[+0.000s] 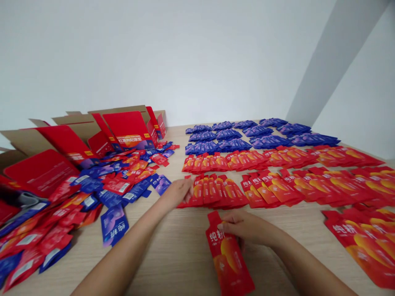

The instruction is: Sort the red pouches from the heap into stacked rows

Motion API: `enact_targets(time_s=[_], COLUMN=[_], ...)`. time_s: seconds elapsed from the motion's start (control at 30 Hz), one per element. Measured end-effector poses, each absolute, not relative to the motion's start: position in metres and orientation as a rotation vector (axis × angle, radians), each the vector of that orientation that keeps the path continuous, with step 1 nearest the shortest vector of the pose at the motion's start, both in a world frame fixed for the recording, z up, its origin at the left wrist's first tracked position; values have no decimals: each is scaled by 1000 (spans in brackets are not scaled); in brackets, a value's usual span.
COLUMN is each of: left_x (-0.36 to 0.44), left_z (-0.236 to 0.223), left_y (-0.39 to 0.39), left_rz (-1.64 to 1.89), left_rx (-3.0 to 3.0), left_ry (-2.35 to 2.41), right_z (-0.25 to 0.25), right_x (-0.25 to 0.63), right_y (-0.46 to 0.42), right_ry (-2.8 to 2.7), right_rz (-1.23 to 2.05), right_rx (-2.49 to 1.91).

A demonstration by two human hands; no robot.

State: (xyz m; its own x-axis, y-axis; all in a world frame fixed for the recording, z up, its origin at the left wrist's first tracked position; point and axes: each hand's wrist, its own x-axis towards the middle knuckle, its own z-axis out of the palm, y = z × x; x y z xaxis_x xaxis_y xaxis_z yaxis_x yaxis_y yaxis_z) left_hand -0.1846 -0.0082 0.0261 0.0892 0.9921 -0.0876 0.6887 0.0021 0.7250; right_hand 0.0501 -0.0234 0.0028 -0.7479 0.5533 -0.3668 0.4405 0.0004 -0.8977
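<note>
My right hand (pixel 242 226) holds a red pouch (pixel 230 263) by its upper edge, thumb in front. The pouch has white lettering, orange fruit pictures and a narrow spout-like top, and it hangs tilted near the table's front. Farther off, my left hand (pixel 178 193) is closed at the left end of a row of overlapping red pouches (pixel 216 191). Its fingers, slightly blurred, grip the red pouch at the row's end, which they mostly cover. Left of that forearm lies a single blue pouch (pixel 114 225).
A loose heap of mixed red and blue pouches (pixel 108 185) spreads over the left side. Open red cartons (pixel 126 127) stand behind it. More red rows (pixel 308 185) extend right, with blue pouch stacks (pixel 234 144) at the back near the white wall (pixel 216 61).
</note>
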Motion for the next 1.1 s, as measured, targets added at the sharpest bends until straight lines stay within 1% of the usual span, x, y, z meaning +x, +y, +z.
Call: enact_targets(time_s=[0.03,0.07,0.17,0.23,0.27,0.3,0.4,0.53,0.7,0.97,1.03,1.1], left_x=[-202,-221,-273,-298,-307,-314,-323,-326,-326,-322,-322,-319], left_z=[25,23,9,-2,-7,-12,-22,-27,-23,-13,-6,5], left_y=[0,8,19,18,17,16,15,21,22,18,15,13], left_rz=[668,634,351,159,108,84,85,17,-27,31,103,340], left_rx=[1839,1926,1972,1915,1890,1875,1852,1760,1773,1835,1835,1850], left_ry=[1840,2060,2599,2760,2796,2812,2840,2868,2865,2910,2939,2924], right_z=[3,3,8,14,17,19,18,-4,-24,-25,-24,-24], right_x=[49,49,48,47,46,45,36,23,15,13,12,11], right_y=[-26,-28,-35,-39,-42,-45,-55,-68,-75,-74,-75,-76], right_ry=[-2294,-2431,-2671,-2680,-2679,-2689,-2743,-2818,-2883,-2892,-2887,-2880], right_rz=[1718,1505,813,541,493,499,667,712,811,716,715,706], right_rx=[-1102,-1123,-1232,-1326,-1317,-1260,-951,-669,-714,-698,-701,-696])
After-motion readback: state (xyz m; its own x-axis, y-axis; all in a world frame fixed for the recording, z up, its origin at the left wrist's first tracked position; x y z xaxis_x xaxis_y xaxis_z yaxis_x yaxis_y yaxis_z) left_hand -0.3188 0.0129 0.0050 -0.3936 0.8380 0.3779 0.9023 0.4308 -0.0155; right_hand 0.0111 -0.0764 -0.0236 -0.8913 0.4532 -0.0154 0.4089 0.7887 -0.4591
